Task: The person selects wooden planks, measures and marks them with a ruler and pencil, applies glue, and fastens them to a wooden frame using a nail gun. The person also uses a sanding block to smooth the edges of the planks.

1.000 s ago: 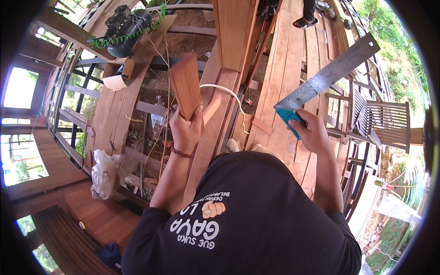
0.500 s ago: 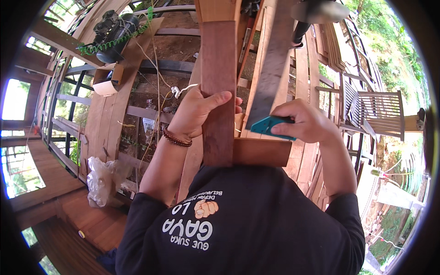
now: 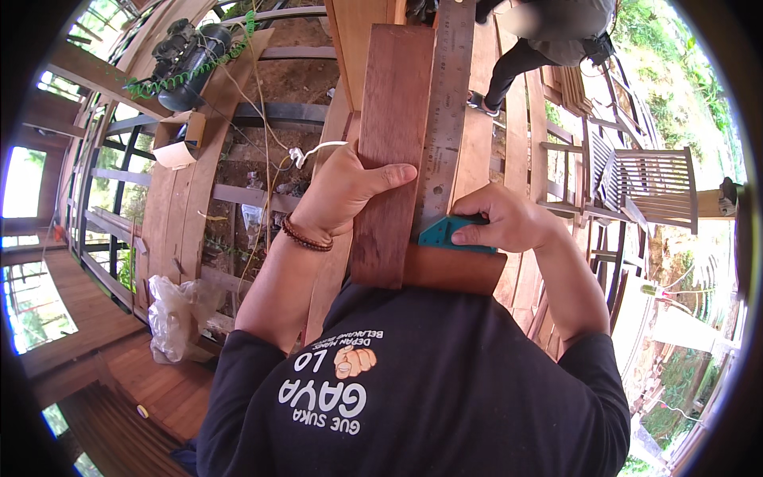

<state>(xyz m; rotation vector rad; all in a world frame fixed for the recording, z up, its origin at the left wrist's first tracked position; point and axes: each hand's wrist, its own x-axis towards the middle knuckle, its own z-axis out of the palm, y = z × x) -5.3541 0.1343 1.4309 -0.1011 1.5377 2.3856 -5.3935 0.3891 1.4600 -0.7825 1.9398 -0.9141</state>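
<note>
My left hand (image 3: 346,191) grips a reddish-brown wooden board (image 3: 393,135), its thumb pressed over the right edge and the other fingers hidden underneath. A second, shorter piece of wood (image 3: 453,269) runs off to the right from the board's near end, against my shirt. In my right hand (image 3: 505,219) is a try square, its teal handle (image 3: 455,234) pinched between thumb and fingers. The steel blade (image 3: 445,111) with ruler marks points away from me, lying along the board's right edge. The handle sits just above the short piece.
An air compressor (image 3: 187,63) with a green coiled hose and an open cardboard box (image 3: 179,139) stand at the left on planks. Open joists show soil below. A plastic bag (image 3: 179,318) lies near left. Another person (image 3: 540,60) stands ahead right, near a slatted wooden chair (image 3: 648,187).
The try square has swung upright and moved left against the board. The board's far end has tilted slightly right, and the other person has come further into view.
</note>
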